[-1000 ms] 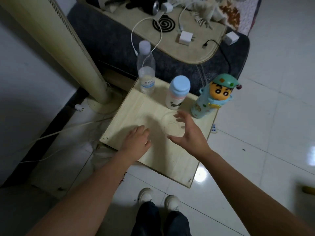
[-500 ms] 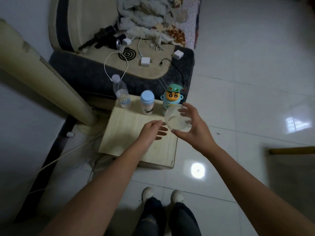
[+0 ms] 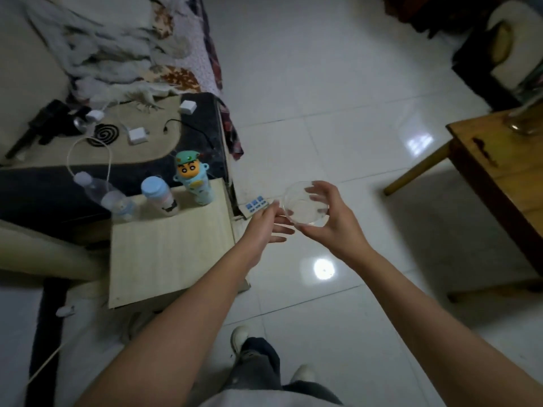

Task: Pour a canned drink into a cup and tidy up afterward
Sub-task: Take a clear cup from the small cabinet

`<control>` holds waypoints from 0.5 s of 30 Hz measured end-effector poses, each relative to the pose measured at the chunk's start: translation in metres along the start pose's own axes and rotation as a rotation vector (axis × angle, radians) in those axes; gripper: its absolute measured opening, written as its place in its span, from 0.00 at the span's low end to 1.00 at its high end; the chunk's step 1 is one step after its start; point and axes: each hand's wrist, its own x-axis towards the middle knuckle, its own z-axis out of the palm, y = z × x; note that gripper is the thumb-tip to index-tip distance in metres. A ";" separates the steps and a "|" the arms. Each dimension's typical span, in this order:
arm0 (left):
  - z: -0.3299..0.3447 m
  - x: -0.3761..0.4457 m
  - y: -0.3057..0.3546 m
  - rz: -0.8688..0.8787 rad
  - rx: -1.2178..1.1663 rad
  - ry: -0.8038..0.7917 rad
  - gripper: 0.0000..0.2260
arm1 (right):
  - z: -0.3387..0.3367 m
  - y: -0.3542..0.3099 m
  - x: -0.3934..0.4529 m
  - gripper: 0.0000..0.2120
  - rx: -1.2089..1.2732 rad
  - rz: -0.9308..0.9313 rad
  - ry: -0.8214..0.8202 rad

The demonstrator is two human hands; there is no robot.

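A clear plastic cup (image 3: 302, 207) is held over the white floor, to the right of the small pale wooden table (image 3: 170, 254). My right hand (image 3: 332, 221) grips the cup from its right side. My left hand (image 3: 266, 224) is just left of the cup with fingers apart, fingertips near or touching its rim. A canned drink is not in view that I can tell.
At the table's far edge stand a clear water bottle (image 3: 102, 195), a blue-lidded bottle (image 3: 160, 196) and a cartoon-figure bottle (image 3: 194, 179). A sofa with chargers and cables lies behind. A power strip (image 3: 255, 204) is on the floor. A brown wooden table (image 3: 505, 171) stands right.
The cup was lifted off the small table by my right hand and carried right, over the floor. My left hand left the tabletop and followed. The view swung right.
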 end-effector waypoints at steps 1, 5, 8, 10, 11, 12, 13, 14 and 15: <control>0.016 -0.002 -0.001 0.000 0.025 -0.029 0.17 | -0.012 0.007 -0.010 0.36 0.011 0.023 0.027; 0.082 -0.013 -0.013 -0.004 0.107 -0.140 0.17 | -0.060 0.039 -0.057 0.37 0.011 0.115 0.132; 0.134 -0.024 -0.025 -0.011 0.183 -0.243 0.18 | -0.094 0.064 -0.096 0.35 0.016 0.195 0.224; 0.166 -0.031 -0.032 -0.002 0.242 -0.315 0.18 | -0.114 0.077 -0.121 0.34 0.013 0.243 0.285; 0.181 -0.034 -0.034 0.001 0.266 -0.349 0.18 | -0.123 0.082 -0.133 0.33 0.013 0.266 0.316; 0.196 -0.038 -0.037 0.000 0.287 -0.381 0.18 | -0.132 0.087 -0.145 0.33 0.016 0.290 0.347; 0.210 -0.041 -0.040 -0.002 0.308 -0.414 0.19 | -0.140 0.092 -0.157 0.33 0.020 0.313 0.382; 0.225 -0.044 -0.042 -0.003 0.333 -0.451 0.19 | -0.148 0.096 -0.169 0.33 0.025 0.337 0.422; 0.238 -0.047 -0.045 -0.005 0.362 -0.488 0.19 | -0.156 0.100 -0.180 0.33 0.027 0.362 0.462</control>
